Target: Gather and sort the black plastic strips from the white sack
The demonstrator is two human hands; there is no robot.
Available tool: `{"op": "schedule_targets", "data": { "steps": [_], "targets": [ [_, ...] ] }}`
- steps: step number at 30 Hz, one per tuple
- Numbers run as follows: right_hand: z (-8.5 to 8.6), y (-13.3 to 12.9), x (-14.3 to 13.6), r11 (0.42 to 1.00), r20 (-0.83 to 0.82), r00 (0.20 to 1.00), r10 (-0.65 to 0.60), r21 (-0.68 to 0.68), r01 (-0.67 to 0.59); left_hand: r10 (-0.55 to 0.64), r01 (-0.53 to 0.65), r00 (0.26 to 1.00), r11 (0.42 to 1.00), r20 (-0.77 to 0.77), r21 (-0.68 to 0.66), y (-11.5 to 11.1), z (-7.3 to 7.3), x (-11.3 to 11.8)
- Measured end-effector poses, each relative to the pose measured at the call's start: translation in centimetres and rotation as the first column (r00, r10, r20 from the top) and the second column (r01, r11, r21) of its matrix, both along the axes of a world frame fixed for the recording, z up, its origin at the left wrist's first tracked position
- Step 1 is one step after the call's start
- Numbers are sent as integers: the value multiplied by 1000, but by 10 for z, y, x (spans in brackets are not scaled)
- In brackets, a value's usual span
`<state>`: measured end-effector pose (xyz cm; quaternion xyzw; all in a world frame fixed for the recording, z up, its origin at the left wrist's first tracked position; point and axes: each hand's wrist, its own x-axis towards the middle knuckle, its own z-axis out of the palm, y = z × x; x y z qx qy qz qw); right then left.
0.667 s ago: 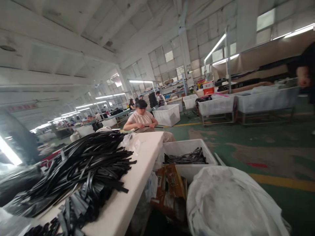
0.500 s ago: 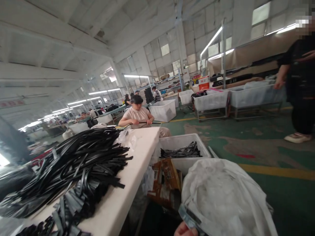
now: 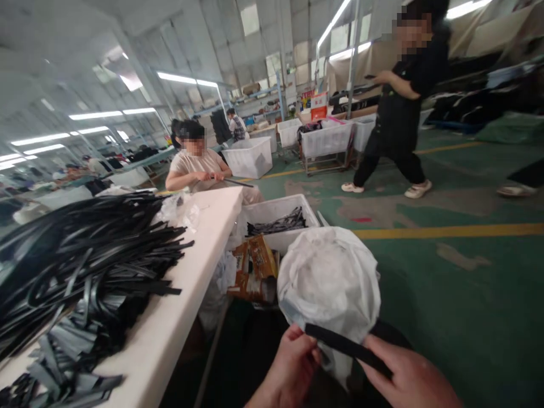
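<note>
Down at 6 o'clock both hands pinch one flat black strap (image 3: 347,348), left hand (image 3: 289,369) on its near end, right hand (image 3: 408,378) on the other, right in front of a stuffed white bag (image 3: 329,283). At 9 o'clock a big heap of black straps (image 3: 80,255) sprawls over the white table (image 3: 187,294). Up around 11 o'clock a seated person (image 3: 196,164) works a strip, and at 1 o'clock another person (image 3: 399,107) crosses the green floor (image 3: 459,283).

A white worktop (image 3: 199,283) runs from seven o'clock toward eleven. A heap of black straps (image 3: 80,255) covers its nine o'clock side; crumpled clear plastic (image 3: 178,208) lies near eleven.
</note>
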<state>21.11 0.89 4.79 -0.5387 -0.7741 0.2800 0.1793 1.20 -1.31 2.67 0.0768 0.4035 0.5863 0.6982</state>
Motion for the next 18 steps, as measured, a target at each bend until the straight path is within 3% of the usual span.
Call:
{"op": "schedule_targets", "data": {
  "steps": [4,7,9,12,15,18],
  "targets": [
    [34,-3,-29,990,14,994,113,-87,-111,-90,90,996,995,-8,-30,-8,7,15],
    [42,0,-17,948,-126,980,151,-261,-180,-10,11,1000,999,24,-40,-4,9,0],
    [42,-2,-1,924,-156,980,125,-342,-172,36,-36,999,999,11,-39,1,10,-14],
    [37,-6,12,942,-83,993,82,-318,-104,32,-33,999,998,-18,-58,5,8,-22],
    [31,-6,1,969,-70,995,70,-233,-85,-14,13,1000,997,-7,-73,3,5,-7],
    [24,-2,-16,969,-177,982,67,-221,-106,-38,39,999,996,8,-78,1,2,12]
  ]
}}
